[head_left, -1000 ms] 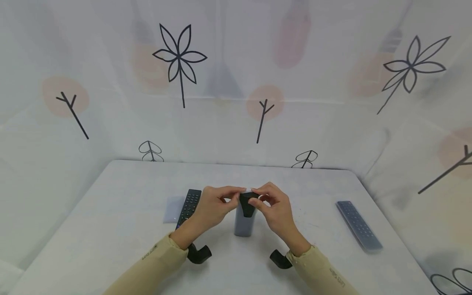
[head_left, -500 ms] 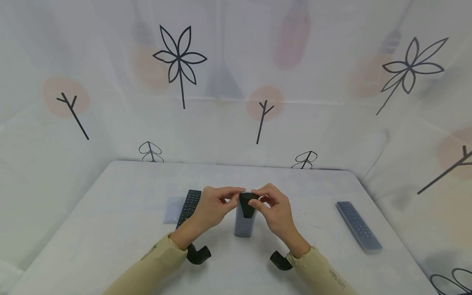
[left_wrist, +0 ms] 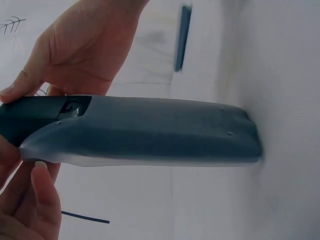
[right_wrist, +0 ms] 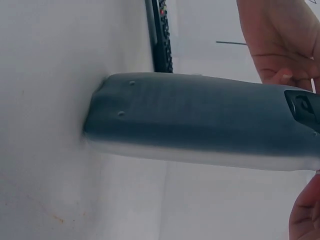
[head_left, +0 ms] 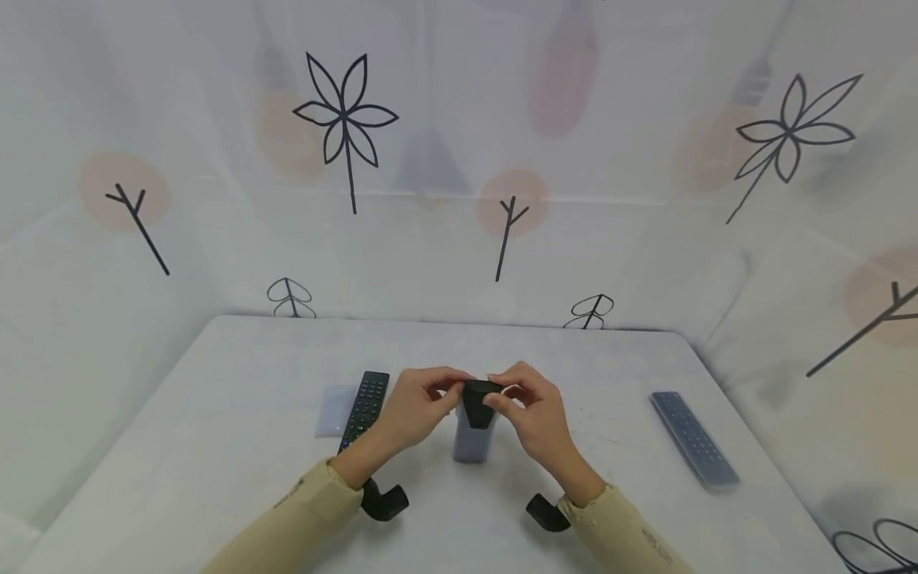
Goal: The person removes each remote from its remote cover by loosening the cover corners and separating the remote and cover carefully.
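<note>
On the white table (head_left: pixel 215 446), a sleeved remote (head_left: pixel 473 430) stands upright, its top pinched between left hand (head_left: pixel 412 406) and right hand (head_left: pixel 534 410).

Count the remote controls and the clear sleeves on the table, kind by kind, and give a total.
Bare black remote: 1
Remotes in a clear sleeve: 2, one stood on end in both hands, one lying at the right
Empty clear sleeve: 1
Total: 4 things
</note>
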The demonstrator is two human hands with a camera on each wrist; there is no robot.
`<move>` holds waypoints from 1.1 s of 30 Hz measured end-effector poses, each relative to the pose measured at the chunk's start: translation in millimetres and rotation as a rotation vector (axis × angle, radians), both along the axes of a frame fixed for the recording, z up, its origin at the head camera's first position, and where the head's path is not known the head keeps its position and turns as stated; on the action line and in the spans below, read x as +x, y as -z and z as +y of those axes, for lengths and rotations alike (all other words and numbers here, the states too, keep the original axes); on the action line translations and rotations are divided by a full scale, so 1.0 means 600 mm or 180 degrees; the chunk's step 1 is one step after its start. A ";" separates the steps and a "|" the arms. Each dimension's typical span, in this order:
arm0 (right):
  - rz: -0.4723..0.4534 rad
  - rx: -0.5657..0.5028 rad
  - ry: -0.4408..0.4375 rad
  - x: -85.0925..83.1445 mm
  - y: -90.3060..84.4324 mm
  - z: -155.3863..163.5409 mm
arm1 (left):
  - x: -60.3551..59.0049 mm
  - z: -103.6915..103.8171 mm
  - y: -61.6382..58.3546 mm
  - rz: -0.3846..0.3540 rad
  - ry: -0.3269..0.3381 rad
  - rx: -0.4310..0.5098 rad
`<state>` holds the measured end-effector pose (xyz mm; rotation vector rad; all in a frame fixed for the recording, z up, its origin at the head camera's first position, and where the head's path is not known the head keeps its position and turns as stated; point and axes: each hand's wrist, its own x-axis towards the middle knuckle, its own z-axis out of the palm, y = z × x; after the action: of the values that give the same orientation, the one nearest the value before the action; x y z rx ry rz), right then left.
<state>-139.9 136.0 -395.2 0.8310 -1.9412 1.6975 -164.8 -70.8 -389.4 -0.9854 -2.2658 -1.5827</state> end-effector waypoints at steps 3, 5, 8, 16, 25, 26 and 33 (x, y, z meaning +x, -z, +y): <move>-0.0038 0.0018 -0.0026 0.000 0.000 0.004 | 0.000 0.001 0.000 -0.0084 0.0043 -0.0026; -0.0116 0.0081 -0.0014 0.001 -0.001 0.005 | 0.001 0.000 0.000 -0.0112 0.0060 -0.0031; -0.0246 0.0190 0.0036 0.003 -0.004 0.006 | 0.002 -0.002 -0.001 -0.0142 0.0064 -0.0069; -0.0486 0.0434 0.0175 0.003 -0.004 0.009 | 0.006 -0.011 -0.004 -0.0341 -0.0025 -0.0253; -0.0795 0.0575 0.0314 0.013 -0.006 0.010 | 0.015 -0.018 -0.002 -0.0596 0.0024 -0.0248; -0.0815 0.0583 0.0317 0.014 -0.006 0.010 | 0.016 -0.019 -0.002 -0.0593 0.0023 -0.0263; -0.0826 0.0618 0.0273 0.013 0.001 0.017 | 0.020 -0.024 0.001 -0.0609 0.0014 -0.0238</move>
<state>-131.9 146.0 -395.8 0.6060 -2.3096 1.6534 -152.8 -85.5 -390.0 -0.8914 -2.4667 -1.6707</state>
